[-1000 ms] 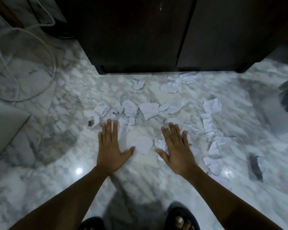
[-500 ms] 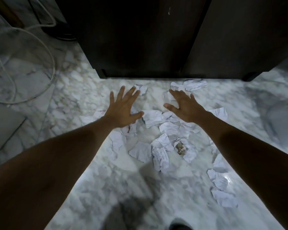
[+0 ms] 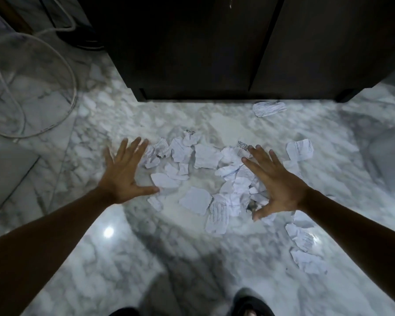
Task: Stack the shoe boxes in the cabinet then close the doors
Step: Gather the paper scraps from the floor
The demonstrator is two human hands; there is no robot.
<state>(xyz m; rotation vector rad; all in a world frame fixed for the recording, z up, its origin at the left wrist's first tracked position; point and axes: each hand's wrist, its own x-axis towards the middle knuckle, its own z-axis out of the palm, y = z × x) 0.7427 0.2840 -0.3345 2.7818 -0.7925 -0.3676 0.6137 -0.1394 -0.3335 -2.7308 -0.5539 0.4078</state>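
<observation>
A dark cabinet (image 3: 192, 49) stands at the top of the view with both doors shut; a thin seam (image 3: 263, 46) runs between them. No shoe box is in sight. Torn white paper scraps (image 3: 205, 156) lie scattered on the marble floor in front of it. My left hand (image 3: 123, 174) is spread flat, fingers straight, at the left edge of the scraps. My right hand (image 3: 276, 181) is spread over the right side of the pile, fingers slightly bent, touching paper.
A white cable (image 3: 32, 87) loops on the floor at the left. More scraps (image 3: 306, 252) lie at the right, and one (image 3: 269, 108) near the cabinet base. A grey slab (image 3: 7, 169) sits at the far left. Dark sandals (image 3: 251, 304) show at the bottom.
Both hands reached forward toward the cabinet, then drew back toward me, dragging the paper scraps into a tighter pile between them.
</observation>
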